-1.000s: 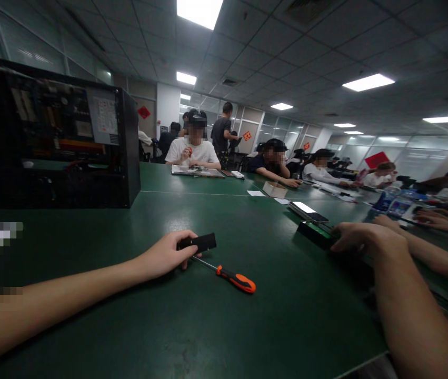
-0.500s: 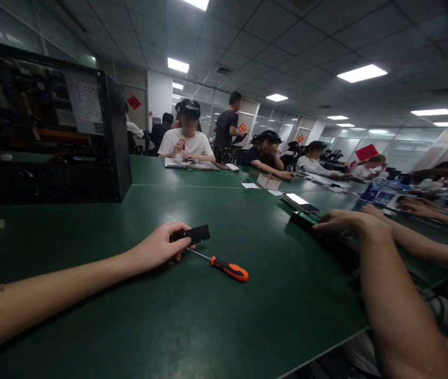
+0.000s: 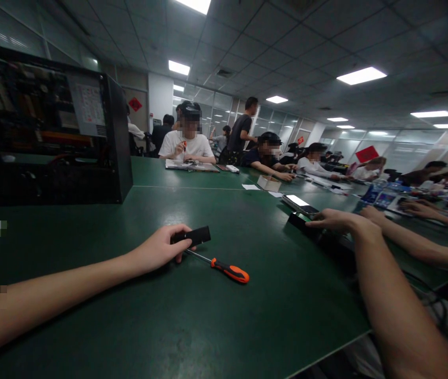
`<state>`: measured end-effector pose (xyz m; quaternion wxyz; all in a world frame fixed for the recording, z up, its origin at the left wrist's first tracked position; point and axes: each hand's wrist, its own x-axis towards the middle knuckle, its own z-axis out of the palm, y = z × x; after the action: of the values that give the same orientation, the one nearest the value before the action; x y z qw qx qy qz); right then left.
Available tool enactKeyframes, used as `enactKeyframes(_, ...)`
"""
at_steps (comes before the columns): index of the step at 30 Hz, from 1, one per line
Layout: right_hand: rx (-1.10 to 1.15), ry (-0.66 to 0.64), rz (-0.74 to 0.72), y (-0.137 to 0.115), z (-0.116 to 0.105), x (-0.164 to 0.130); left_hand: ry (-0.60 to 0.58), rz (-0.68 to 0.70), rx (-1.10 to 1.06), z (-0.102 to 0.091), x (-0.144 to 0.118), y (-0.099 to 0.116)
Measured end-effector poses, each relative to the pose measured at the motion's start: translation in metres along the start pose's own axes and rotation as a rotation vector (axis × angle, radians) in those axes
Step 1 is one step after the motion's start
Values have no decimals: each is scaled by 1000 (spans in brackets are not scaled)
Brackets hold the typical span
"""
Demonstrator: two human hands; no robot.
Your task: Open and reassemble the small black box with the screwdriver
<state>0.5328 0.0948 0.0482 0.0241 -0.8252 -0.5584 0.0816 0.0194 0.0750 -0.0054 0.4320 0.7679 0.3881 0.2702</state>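
Observation:
My left hand (image 3: 156,250) lies on the green table (image 3: 192,326) with its fingers closed around a small black rectangular block (image 3: 194,236). An orange-and-black screwdriver (image 3: 224,268) lies just right of that hand, its metal tip pointing toward my fingers. My right hand (image 3: 332,219) reaches forward at the right and rests palm-down on a flat black device (image 3: 300,221); the fingers are spread over it, and I cannot see a grip.
An open black computer case (image 3: 50,131) stands at the back left. A phone with a lit screen (image 3: 298,201) and a small cardboard box (image 3: 268,182) lie farther back. Several people sit along the far and right sides; another person's forearm (image 3: 409,239) lies beside my right arm.
The view has shifted slightly. My right hand slid a little forward along the black device. My left hand still holds the black block in the same place.

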Motion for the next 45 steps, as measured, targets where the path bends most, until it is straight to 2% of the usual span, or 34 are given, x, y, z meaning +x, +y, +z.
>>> enactKeyframes(3, 22, -49, -42, -9, -2, 3, 2, 3, 12, -1, -1, -2)
enactKeyframes(6, 54, 81, -170, -30, -5, 0, 11, 4, 29, -2, -2, -5)
enactKeyframes(9, 147, 224, -406, -70, -2, -15, 23, 17, 40, -2, -3, -5)
enactKeyframes(12, 276, 248, -671, -126, 14, -48, 44, 74, 77, -1, -6, -2)
enactKeyframes(14, 480, 127, -936, -164, 31, -80, 55, 178, 156, 0, -10, 1)
enactKeyframes(16, 542, -32, -1103, -196, 48, -114, 45, 337, 235, 2, -15, 2)
enactKeyframes(18, 573, -161, -1166, -219, 63, -144, 20, 466, 274, 4, -20, 1)
enactKeyframes(20, 567, -218, -1145, -230, 72, -163, -13, 525, 287, 6, -23, -1)
enactKeyframes(23, 628, -301, -1080, -230, 74, -170, -32, 556, 290, 7, -23, -4)
enactKeyframes(28, 858, -545, -995, -219, 66, -151, 84, 547, 235, 4, -17, -7)
enactKeyframes(33, 911, -701, -905, -216, 66, -144, 119, 562, 238, 3, -17, -4)
enactKeyframes(35, 916, -724, -896, -217, 68, -147, 119, 559, 247, 3, -18, -2)
enactKeyframes(41, 850, -606, -944, -215, 62, -142, 108, 463, 288, 5, -17, 1)
enactKeyframes(43, 794, -481, -964, -205, 49, -129, 127, 415, 292, 6, -16, 1)
enactKeyframes(45, 663, -230, -937, -185, 32, -107, 125, 399, 304, 7, -16, 1)
